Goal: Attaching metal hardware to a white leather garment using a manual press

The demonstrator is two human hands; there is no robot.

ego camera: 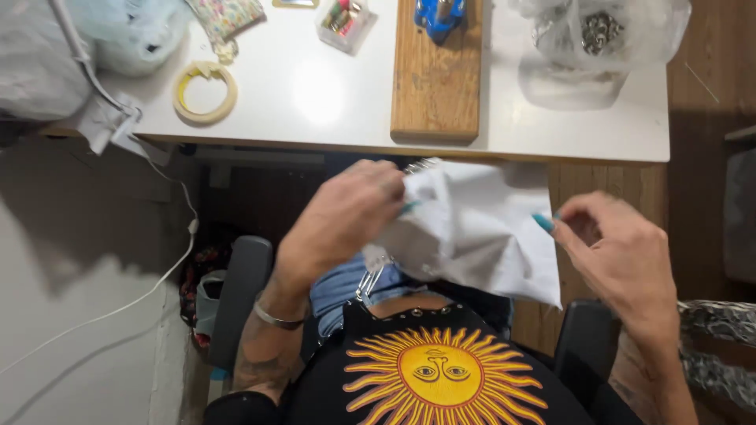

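A crumpled piece of white cloth (480,228) hangs over my lap, just below the table's front edge. My left hand (342,216) pinches its upper left edge, fingers closed on the fabric. Small metal safety pins (370,277) dangle from the cloth's lower left corner. My right hand (622,252) hovers at the cloth's right edge, fingers curled with teal nails, and I cannot tell whether it grips the fabric. A silver bangle sits on my left wrist.
A white table (315,94) carries a wooden board (437,86), a roll of tape (205,92), a blue tool (439,16), a small clear box (344,22) and a plastic bag of metal bits (598,31). White cable (157,275) hangs at left. Chair armrests flank me.
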